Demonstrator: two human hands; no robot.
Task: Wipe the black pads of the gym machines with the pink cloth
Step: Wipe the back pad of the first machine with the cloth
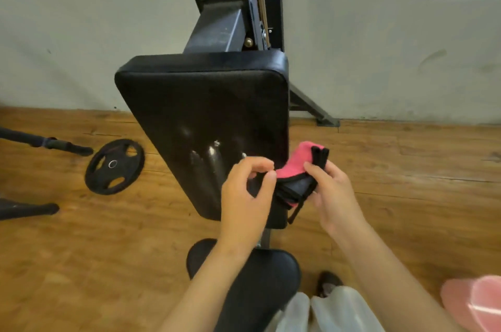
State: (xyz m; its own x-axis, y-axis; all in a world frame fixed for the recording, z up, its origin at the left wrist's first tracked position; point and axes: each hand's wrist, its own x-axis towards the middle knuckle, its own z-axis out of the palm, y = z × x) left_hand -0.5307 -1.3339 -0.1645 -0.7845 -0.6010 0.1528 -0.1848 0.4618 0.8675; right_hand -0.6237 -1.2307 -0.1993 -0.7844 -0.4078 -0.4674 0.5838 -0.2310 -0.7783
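Illumination is even, moderately bright and diffuse, with only faint shadows on the wooden floor (81, 236) and grey wall (81, 19). Whitish glare streaks on the lower face of the black pad (200, 114) suggest light from above. Sharpness is soft overall, the left hand (246, 196), right hand (333, 196) and pink cloth (298, 160) slightly smeared. Wide-angle distortion bows the floor line, and a pink object (474, 302) at the lower right corner is out of focus.
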